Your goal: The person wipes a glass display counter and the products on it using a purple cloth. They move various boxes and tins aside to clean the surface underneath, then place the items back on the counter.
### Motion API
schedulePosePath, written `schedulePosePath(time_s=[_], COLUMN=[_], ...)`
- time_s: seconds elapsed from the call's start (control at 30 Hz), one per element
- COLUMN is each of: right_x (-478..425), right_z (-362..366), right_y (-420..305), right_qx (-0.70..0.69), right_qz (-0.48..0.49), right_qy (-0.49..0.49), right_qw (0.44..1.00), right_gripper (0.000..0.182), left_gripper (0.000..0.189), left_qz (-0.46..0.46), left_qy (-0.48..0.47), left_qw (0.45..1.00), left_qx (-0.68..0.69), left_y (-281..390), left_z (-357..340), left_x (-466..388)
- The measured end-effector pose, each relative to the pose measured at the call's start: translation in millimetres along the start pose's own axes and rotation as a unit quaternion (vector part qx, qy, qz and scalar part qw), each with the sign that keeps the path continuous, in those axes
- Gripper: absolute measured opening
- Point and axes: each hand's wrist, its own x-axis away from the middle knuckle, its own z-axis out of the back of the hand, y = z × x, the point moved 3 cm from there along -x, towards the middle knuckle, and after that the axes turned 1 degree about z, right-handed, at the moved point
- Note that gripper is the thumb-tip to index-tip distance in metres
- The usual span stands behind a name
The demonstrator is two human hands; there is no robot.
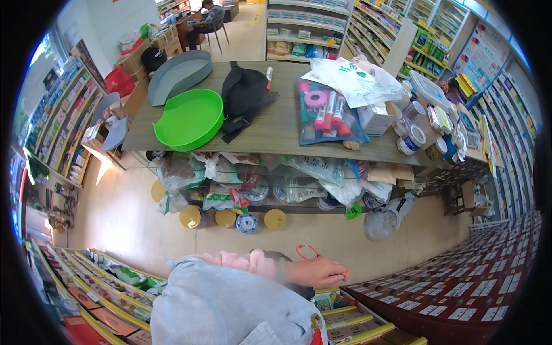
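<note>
My left hand [317,272] reaches across the front of my body from a pink cuff under a light blue garment. Its fingers are curled together, with a small red bit at their tips. A loop of red beaded cord [307,246] stands out beside the hand; how it runs behind the fingers is hidden. My right hand is not in view. Beyond, a wooden-topped counter [267,142] bears a green tray [189,120], a grey tray [181,73], a black strapped bag [243,92], a marker [269,77] and a clear pouch [321,131] of markers and tape.
Plastic bags [315,168] fill the shelf under the counter. Lidded jars [247,223] stand on the floor before it. Labelled drawers [448,289] are at right, stocked shelves [108,297] at lower left. A seated person [207,21] is far off beyond the counter.
</note>
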Motion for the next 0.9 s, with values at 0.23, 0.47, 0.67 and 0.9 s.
schedulePosePath(time_s=[0.23, 0.47, 0.67, 0.9], right_x=[14, -9, -2, 17], right_z=[22, 98, 147, 105], right_y=[28, 151, 226, 65], right_qx=[0.013, 0.037, 0.023, 0.082], right_qz=[-0.025, -0.068, -0.115, -0.123], right_qy=[0.027, 0.099, 0.317, 0.125], right_qw=[0.999, 0.992, 0.941, 0.981], right_gripper=[0.064, 0.065, 0.065, 0.078], left_gripper=[0.023, 0.024, 0.024, 0.024], left_qz=[-0.004, 0.011, -0.032, -0.027], left_qy=[-0.007, -0.04, -0.1, -0.099], left_qw=[0.999, 0.998, 0.993, 0.993], left_qx=[-0.04, -0.049, -0.056, -0.055], left_y=[8, 25, 33, 14], left_z=[6, 0, -15, -31], left_x=[13, 12, 1, -20])
